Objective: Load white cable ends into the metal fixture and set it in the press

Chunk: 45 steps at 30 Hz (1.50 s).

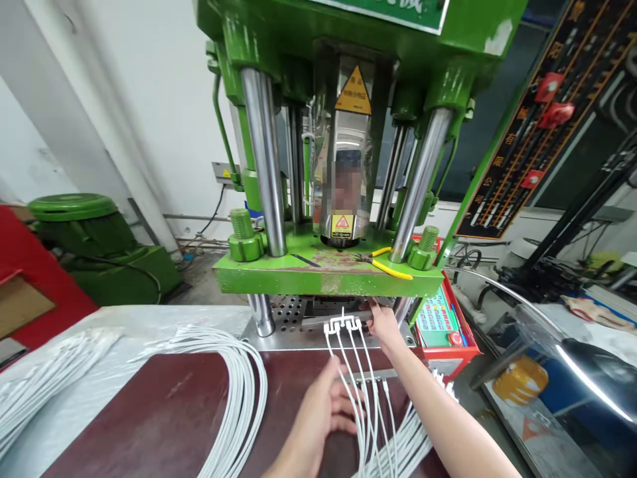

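Note:
A white moulded piece [343, 323] with a short upright sprue joins the ends of several white cables [365, 425] at the front of the press. My left hand [328, 405] is beside these cables, fingers spread and curved, partly behind the strands. At the right end of a flat metal mould plate [318, 323], my right hand [383, 323] has its fingers bent around the edge, partly hidden under the press. Below it, a second metal bar [371, 380] lies on the dark red board with cable ends on it.
The green press head [328, 275] hangs low over the plate; yellow-handled pliers [388, 267] and a dark thin tool [304, 260] lie on top. Cable bundles [239, 392] rest on the dark red board [164, 398]. The control panel [438, 322] stands right, with a red button.

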Each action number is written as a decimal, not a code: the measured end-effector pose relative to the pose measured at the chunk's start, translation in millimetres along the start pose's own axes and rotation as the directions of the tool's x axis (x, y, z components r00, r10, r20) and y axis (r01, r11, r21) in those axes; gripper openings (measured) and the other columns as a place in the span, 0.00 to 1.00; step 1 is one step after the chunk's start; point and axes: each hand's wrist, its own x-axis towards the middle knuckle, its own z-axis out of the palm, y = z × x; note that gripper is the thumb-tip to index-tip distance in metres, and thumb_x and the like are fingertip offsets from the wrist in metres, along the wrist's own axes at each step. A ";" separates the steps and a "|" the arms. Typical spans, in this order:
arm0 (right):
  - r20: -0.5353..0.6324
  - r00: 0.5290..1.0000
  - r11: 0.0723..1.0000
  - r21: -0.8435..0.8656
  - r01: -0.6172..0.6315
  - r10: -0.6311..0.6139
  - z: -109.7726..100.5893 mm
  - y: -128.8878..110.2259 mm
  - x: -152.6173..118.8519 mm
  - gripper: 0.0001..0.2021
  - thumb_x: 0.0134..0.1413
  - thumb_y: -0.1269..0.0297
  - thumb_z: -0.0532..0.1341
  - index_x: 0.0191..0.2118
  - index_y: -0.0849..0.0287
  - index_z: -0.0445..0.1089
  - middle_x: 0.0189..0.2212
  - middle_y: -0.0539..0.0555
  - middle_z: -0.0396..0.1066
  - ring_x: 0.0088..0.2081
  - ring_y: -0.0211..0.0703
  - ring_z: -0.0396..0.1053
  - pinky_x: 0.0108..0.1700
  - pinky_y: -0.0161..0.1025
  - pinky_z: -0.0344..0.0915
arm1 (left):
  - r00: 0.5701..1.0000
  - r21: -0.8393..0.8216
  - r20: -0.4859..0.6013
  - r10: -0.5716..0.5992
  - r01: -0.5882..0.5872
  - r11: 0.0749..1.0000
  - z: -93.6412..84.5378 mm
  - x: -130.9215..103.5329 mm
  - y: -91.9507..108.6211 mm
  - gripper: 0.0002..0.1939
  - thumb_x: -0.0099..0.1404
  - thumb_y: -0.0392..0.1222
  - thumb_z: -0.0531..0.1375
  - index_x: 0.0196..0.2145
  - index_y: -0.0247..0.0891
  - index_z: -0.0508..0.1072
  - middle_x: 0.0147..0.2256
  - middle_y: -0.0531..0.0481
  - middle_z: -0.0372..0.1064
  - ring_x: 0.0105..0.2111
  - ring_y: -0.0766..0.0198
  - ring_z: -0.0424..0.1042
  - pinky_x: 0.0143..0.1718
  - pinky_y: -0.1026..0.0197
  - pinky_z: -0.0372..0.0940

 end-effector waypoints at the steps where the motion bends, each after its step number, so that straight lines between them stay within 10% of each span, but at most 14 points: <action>1: -0.013 0.998 0.997 0.050 -0.056 0.057 -4.5 2.5 -11.7 0.27 0.65 0.48 0.39 0.42 0.66 0.66 0.18 0.47 0.60 0.14 0.30 0.55 0.17 0.29 0.55 | 0.996 -0.003 -0.066 0.054 -0.054 0.999 -3.0 4.9 4.8 0.28 0.58 0.64 0.53 0.40 0.34 0.65 0.21 0.50 0.68 0.15 0.65 0.64 0.14 0.66 0.57; 6: 0.071 0.967 0.843 0.477 -0.249 0.245 -21.7 4.1 -56.2 0.30 0.55 0.38 0.45 0.35 0.64 0.68 0.11 0.42 0.50 0.11 0.27 0.43 0.13 0.27 0.40 | 0.927 0.084 -0.177 0.331 -0.321 0.943 -18.7 44.8 34.7 0.23 0.53 0.59 0.61 0.31 0.32 0.70 0.10 0.59 0.55 0.10 0.76 0.48 0.11 0.71 0.42; 16: -0.046 0.969 0.812 0.556 -0.178 0.244 -7.9 12.1 -64.7 0.25 0.57 0.43 0.50 0.31 0.62 0.70 0.12 0.44 0.53 0.13 0.30 0.52 0.14 0.27 0.45 | 0.978 -0.004 -0.124 0.165 -0.167 0.986 -23.3 44.3 17.5 0.21 0.54 0.57 0.61 0.30 0.33 0.72 0.09 0.59 0.54 0.10 0.77 0.45 0.12 0.71 0.41; 21: -0.062 0.998 0.974 0.225 0.019 -0.005 -16.3 1.2 -73.0 0.21 0.63 0.53 0.46 0.38 0.61 0.71 0.26 0.54 0.70 0.30 0.42 0.69 0.33 0.38 0.66 | 0.944 0.074 -0.196 0.267 -0.257 0.963 -33.8 52.1 17.9 0.17 0.53 0.53 0.63 0.27 0.32 0.72 0.09 0.58 0.55 0.11 0.77 0.48 0.13 0.72 0.44; 26: 0.084 0.909 0.911 -0.029 0.411 -0.407 -42.2 -24.4 -89.6 0.15 0.59 0.71 0.52 0.51 0.57 0.65 0.49 0.55 0.64 0.53 0.43 0.59 0.57 0.43 0.55 | 0.921 0.204 -0.162 0.353 -0.319 0.926 -37.6 52.0 16.2 0.16 0.56 0.51 0.61 0.26 0.33 0.73 0.10 0.59 0.54 0.12 0.75 0.49 0.14 0.72 0.43; 31: 0.282 0.875 0.866 -0.207 0.456 -0.393 -45.4 -32.6 -97.1 0.22 0.52 0.74 0.58 0.54 0.58 0.61 0.50 0.55 0.63 0.52 0.46 0.58 0.56 0.46 0.56 | 0.920 0.276 -0.133 0.370 -0.324 0.905 -35.7 52.1 15.1 0.16 0.58 0.51 0.59 0.27 0.33 0.73 0.11 0.58 0.54 0.13 0.73 0.50 0.14 0.69 0.44; 45: 0.203 0.899 0.835 -0.334 0.437 -0.389 -44.8 -19.3 -99.5 0.21 0.52 0.74 0.55 0.54 0.64 0.64 0.40 0.57 0.72 0.40 0.47 0.69 0.45 0.45 0.66 | 0.916 0.468 -0.045 0.398 -0.333 0.818 -35.0 54.3 9.2 0.16 0.59 0.49 0.55 0.27 0.34 0.75 0.11 0.57 0.56 0.12 0.69 0.53 0.13 0.66 0.45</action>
